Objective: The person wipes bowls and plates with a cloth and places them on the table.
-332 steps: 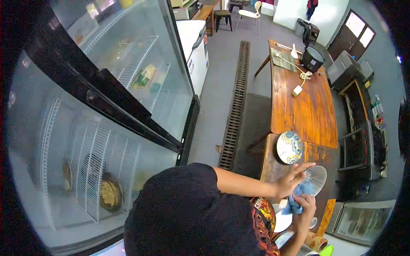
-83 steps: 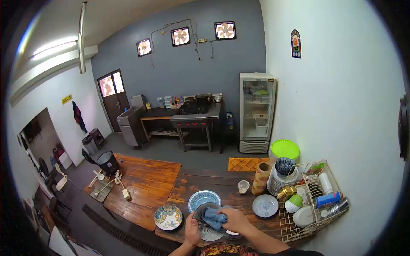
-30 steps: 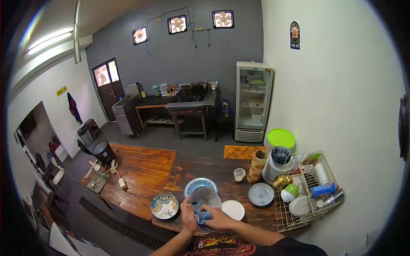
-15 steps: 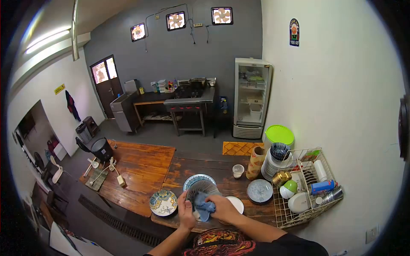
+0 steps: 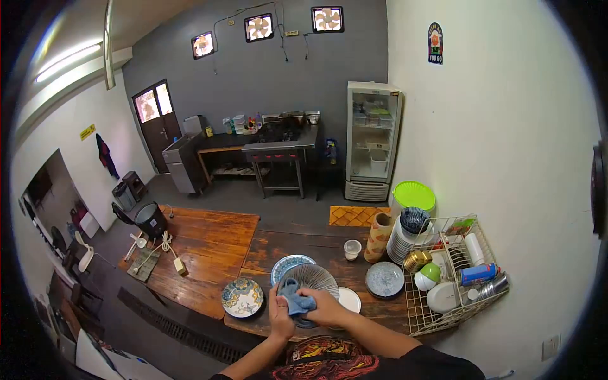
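A blue cloth [image 5: 297, 303] is bunched between my two hands. My right hand [image 5: 324, 308] is closed on its right side. My left hand [image 5: 280, 318] is closed at its left edge, the thumb up against the fabric. Just under and behind the cloth is a grey plate with fine dark radial lines [image 5: 316, 277]; its near part is covered by the cloth and hands. Behind its left side shows a blue-and-white patterned plate [image 5: 284, 264]. Left of my hands lies a floral plate [image 5: 242, 297]. A white plate [image 5: 350, 301] shows partly beyond my right wrist.
A speckled grey plate [image 5: 385, 280] lies to the right, beside a wire dish rack [image 5: 418, 323] with cups and containers. Stacked bowls [image 5: 405, 244], a patterned roll [image 5: 378, 237] and a clear plastic cup [image 5: 352, 249] stand farther back. A power strip [image 5: 180, 265] lies on the left table.
The radial-lined plate, tilted in my left hand before, now lies flatter and farther right. My left hand has shifted to the cloth, which has moved slightly up and left.
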`<state>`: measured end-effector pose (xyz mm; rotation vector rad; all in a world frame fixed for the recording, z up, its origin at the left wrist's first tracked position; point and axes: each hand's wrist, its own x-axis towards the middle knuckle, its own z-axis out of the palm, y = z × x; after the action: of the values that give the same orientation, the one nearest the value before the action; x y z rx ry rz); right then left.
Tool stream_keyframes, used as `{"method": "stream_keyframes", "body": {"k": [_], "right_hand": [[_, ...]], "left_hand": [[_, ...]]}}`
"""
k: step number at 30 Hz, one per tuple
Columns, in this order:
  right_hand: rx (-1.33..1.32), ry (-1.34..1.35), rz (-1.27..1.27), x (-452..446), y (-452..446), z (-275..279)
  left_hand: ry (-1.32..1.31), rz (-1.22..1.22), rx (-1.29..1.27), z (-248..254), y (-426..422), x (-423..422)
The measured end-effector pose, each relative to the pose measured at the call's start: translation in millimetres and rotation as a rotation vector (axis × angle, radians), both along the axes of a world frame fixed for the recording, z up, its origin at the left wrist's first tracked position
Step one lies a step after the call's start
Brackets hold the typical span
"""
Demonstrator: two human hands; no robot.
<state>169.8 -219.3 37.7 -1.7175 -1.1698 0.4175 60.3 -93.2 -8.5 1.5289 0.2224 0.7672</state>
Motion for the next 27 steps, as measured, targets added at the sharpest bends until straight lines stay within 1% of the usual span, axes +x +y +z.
{"method": "stream_keyframes", "body": {"k": [1,2,6,7,11,12,16,17,21,23,24,26,27], "right_hand": [[-0.082,-0.080,0.085,1.9,-4.5,1.7],[-0.081,-0.077,0.086,4.1,-9.0,-0.4],[-0.223,-0.494,0.007,17.1,-21.1,-13.7],[-0.225,-0.493,0.007,18.5,-20.5,-15.2],[-0.035,-0.525,-0.336,22.6,-15.3,-16.4],[-0.035,-0.526,-0.334,20.2,-11.7,-16.1],[0.231,-0.085,-0.310,4.8,9.2,-15.8],[0.231,-0.083,-0.310,2.9,8.2,-14.9],[0.035,0.083,-0.004,-6.8,1.9,-6.9],[-0.033,-0.074,0.170,3.6,-5.3,-4.6],[-0.035,-0.066,0.168,10.0,-10.3,-7.7],[-0.148,-0.367,0.197,21.9,-23.0,-9.6],[-0.262,-0.508,0.102,27.7,-32.2,-1.5]], "left_hand": [[-0.014,-0.003,-0.041,-0.3,1.1,-1.6],[-0.011,-0.002,-0.041,-0.6,1.4,-2.5],[-0.056,-0.028,0.022,0.3,4.2,-2.4],[-0.055,-0.028,0.020,0.7,3.3,-1.5],[-0.049,0.016,0.151,1.4,-2.9,1.6],[-0.049,0.018,0.150,1.3,-3.2,1.9],[-0.079,-0.001,0.069,-1.4,-2.1,4.0],[-0.085,-0.006,0.050,-2.4,-1.1,4.4],[-0.106,-0.030,-0.022,-4.7,7.1,5.2],[-0.116,-0.036,-0.008,-4.0,11.9,5.0],[-0.129,-0.040,0.003,-3.3,14.2,4.2],[-0.150,-0.043,0.021,-1.5,15.8,1.8],[-0.127,-0.014,0.029,0.1,15.3,0.2]]}}
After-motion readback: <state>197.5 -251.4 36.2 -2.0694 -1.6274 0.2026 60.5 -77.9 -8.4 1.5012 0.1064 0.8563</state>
